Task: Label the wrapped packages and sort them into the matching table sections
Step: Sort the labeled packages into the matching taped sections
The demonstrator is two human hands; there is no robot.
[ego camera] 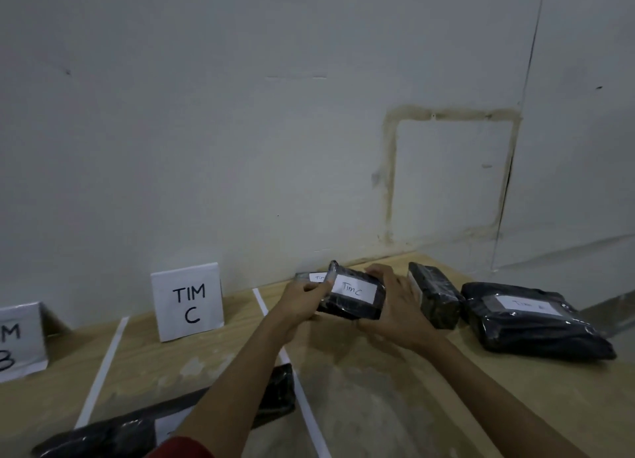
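Note:
A small black wrapped package with a white label reading "Tim C" is tilted up off the table near the back wall. My left hand grips its left end and my right hand holds its right side. Just behind it lies another labelled black package, mostly hidden. The standing "TIM C" sign marks the section to the left of a white tape line. A black package lies in that section near the front edge, partly under my left arm.
To the right lie a narrow black package and a larger labelled one. A second sign stands at far left beyond another tape line. The wall runs close behind the wooden table.

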